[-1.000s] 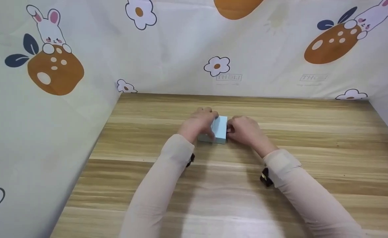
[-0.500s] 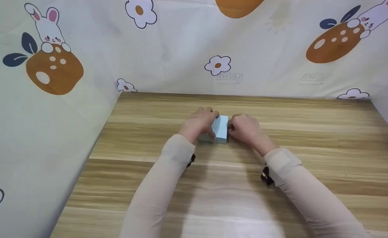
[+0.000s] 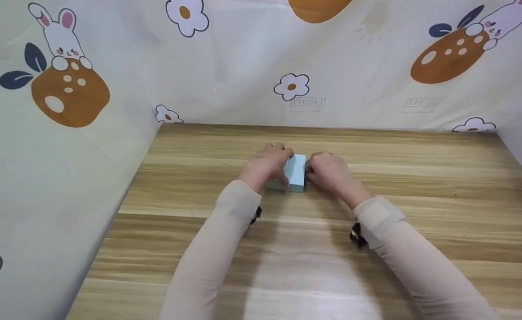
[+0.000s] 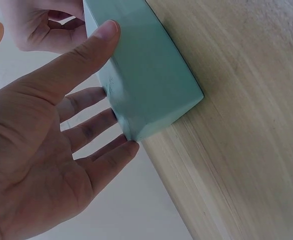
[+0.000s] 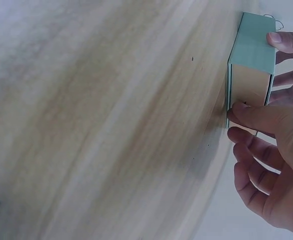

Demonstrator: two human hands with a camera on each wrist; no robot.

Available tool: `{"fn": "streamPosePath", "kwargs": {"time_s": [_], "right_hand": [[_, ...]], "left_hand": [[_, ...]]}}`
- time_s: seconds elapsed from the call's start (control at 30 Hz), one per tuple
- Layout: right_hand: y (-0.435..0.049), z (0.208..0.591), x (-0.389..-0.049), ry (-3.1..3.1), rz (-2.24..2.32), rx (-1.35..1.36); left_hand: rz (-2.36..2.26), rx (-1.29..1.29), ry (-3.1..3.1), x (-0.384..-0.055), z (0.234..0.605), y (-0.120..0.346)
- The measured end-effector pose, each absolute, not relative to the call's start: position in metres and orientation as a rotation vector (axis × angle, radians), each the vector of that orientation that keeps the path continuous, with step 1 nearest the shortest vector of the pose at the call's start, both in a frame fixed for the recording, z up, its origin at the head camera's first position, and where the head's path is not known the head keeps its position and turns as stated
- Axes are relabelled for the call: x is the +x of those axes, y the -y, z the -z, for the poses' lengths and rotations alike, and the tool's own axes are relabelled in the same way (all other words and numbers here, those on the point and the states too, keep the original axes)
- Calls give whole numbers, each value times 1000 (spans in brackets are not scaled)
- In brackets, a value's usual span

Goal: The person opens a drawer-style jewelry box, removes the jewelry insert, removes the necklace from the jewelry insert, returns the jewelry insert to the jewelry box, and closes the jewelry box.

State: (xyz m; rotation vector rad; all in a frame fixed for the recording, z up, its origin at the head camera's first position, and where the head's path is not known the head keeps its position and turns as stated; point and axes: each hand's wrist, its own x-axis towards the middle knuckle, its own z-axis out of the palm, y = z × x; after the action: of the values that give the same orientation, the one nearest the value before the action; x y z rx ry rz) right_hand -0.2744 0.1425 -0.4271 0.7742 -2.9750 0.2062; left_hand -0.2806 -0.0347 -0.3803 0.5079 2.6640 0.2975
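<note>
A pale teal box (image 3: 298,169) lies on the wooden table between the two hands. My left hand (image 3: 267,163) grips it from the left, its thumb on the near side and the fingers spread along the other side, as the left wrist view shows on the teal sleeve (image 4: 146,70). At the box's right end, my right hand (image 3: 330,171) has its fingers curled. In the right wrist view a beige inner drawer (image 5: 249,85) fills the sleeve's end, and the right thumb and forefinger pinch at its edge. The fingertips cover what they pinch.
The wood-grain table (image 3: 190,253) runs up to a pale cloth backdrop (image 3: 225,66) printed with rabbits, fruit and flowers. More cloth walls stand at the left and right. A dark wrist camera (image 3: 358,235) hangs under the right cuff, another under the left.
Hands and box stay nearly in place. The right hand's fingers look slightly more closed in at the box's end. The head view has shifted a little.
</note>
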Motion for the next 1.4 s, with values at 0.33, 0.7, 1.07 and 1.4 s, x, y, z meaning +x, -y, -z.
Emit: {"fn": "streamPosePath", "kwargs": {"time_s": [0.33, 0.7, 1.07, 1.4], "right_hand": [[-150, 426, -273, 3004, -216, 764], [-160, 426, -268, 3000, -235, 758], [-174, 421, -268, 3011, -198, 746], [-189, 421, -265, 3024, -211, 720]], "left_hand": [[-299, 526, -2680, -278, 382, 32], [-269, 557, -2691, -277, 384, 28], [-287, 555, -2690, -278, 381, 33], [-283, 535, -2692, -276, 378, 37]]}}
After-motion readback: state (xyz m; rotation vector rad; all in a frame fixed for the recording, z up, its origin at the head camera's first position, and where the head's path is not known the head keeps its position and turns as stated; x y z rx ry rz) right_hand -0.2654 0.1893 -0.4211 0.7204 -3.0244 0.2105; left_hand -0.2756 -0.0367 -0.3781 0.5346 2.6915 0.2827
